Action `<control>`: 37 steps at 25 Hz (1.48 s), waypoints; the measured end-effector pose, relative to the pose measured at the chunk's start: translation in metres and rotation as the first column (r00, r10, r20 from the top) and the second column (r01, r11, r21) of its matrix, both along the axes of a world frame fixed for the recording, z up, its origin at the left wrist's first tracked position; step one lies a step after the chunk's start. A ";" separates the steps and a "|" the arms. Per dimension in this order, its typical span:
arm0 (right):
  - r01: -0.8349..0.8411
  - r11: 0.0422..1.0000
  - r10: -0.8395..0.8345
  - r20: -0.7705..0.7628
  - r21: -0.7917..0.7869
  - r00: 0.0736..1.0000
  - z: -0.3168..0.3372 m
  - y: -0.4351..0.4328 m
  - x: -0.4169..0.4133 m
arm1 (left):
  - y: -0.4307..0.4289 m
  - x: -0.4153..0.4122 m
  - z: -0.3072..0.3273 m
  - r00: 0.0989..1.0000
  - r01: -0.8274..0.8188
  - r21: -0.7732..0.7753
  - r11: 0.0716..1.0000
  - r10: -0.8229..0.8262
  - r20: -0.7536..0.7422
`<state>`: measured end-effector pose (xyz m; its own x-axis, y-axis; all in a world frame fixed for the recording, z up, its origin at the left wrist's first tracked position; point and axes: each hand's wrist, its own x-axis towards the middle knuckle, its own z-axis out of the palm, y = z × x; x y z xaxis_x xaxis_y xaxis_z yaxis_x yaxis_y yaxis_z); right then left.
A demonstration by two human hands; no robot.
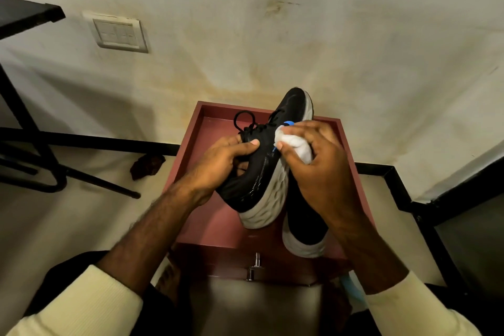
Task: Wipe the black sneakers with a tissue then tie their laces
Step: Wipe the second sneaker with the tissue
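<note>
Head view: left hand [223, 163] gripped one black sneaker [261, 172] at its collar, tilted on its side above a red drawer [212, 123]. Right hand [321, 172] pinched a wadded white tissue [297, 147] against the sneaker's side. Second sneaker [305, 215] lay in the drawer beneath.

left hand [226, 161] gripping tilted sneaker [261, 169] above red tray [207, 215], right hand [321, 169] pressing tissue [296, 146] on its side
</note>
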<state>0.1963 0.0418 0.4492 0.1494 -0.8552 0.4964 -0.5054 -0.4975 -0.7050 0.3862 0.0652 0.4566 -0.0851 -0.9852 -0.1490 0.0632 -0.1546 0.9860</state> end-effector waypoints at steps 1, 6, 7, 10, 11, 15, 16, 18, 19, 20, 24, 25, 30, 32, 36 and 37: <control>-0.047 0.998 0.045 -0.062 -0.029 0.997 -0.002 0.005 0.001 | 0.000 -0.002 0.001 1.000 -0.019 -0.001 1.000 0.019 -0.002; -0.132 0.990 0.124 -0.125 -0.051 0.984 0.002 0.006 -0.003 | 0.004 0.000 0.000 0.998 -0.001 -0.030 1.000 0.003 0.058; -0.063 0.997 0.060 -0.090 -0.034 0.994 0.006 0.001 -0.006 | 0.005 0.000 0.000 0.999 0.016 -0.024 1.000 -0.015 0.049; -0.182 0.983 0.175 -0.138 -0.035 0.975 0.005 0.011 -0.006 | 0.007 -0.001 0.001 1.000 -0.008 -0.025 1.000 0.008 0.002; -0.293 0.956 0.284 -0.179 -0.026 0.942 0.002 0.019 -0.004 | 0.007 0.001 0.001 0.999 -0.034 -0.030 0.999 0.034 0.008; -0.160 0.987 0.155 -0.122 -0.025 0.980 0.002 -0.001 -0.008 | 0.005 0.004 0.001 0.999 -0.026 -0.026 0.999 0.027 0.037; -0.074 0.997 0.072 -0.072 -0.020 0.995 0.006 -0.005 -0.010 | 0.005 0.004 0.002 0.999 -0.014 -0.026 1.000 0.015 0.028; -0.117 0.993 0.116 -0.016 -0.017 0.993 0.006 0.004 -0.008 | 0.005 0.003 0.004 0.999 -0.027 -0.037 0.999 0.028 0.035; -0.223 0.974 0.221 -0.052 -0.028 0.974 0.004 0.014 -0.003 | 0.004 0.003 0.004 0.997 -0.047 -0.040 0.998 0.049 0.055; -0.348 0.937 0.344 -0.107 -0.027 0.933 0.002 0.024 0.000 | 0.004 0.003 0.005 0.994 -0.066 -0.041 0.997 0.069 0.083; -0.316 0.947 0.306 -0.149 -0.054 0.940 0.002 0.013 -0.006 | 0.005 -0.001 0.006 0.990 -0.072 -0.030 0.997 0.076 0.116; -0.248 0.968 0.239 -0.136 -0.048 0.961 0.004 0.010 -0.008 | 0.005 -0.002 0.006 0.991 -0.074 -0.027 0.997 0.076 0.108; -0.559 0.827 0.550 -0.278 0.056 0.787 -0.006 0.032 -0.002 | 0.005 -0.001 0.006 0.980 -0.147 -0.021 0.989 0.148 0.133; -0.432 0.902 0.414 -0.247 -0.022 0.876 -0.003 0.022 -0.003 | 0.005 -0.002 0.008 0.979 -0.163 -0.019 0.986 0.164 0.122; -0.525 0.849 0.499 -0.412 0.058 0.762 -0.010 0.037 0.004 | 0.007 -0.003 0.008 0.977 -0.180 0.004 0.984 0.178 0.120; -0.585 0.805 0.557 -0.462 0.098 0.690 -0.012 0.040 0.004 | 0.006 -0.004 0.006 0.976 -0.179 0.016 0.984 0.175 0.127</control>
<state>0.2000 0.0817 0.4377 0.8148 -0.5048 0.2850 -0.3587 -0.8252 -0.4363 0.3822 0.0716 0.4622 0.1110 -0.9784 -0.1745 -0.0308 -0.1789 0.9834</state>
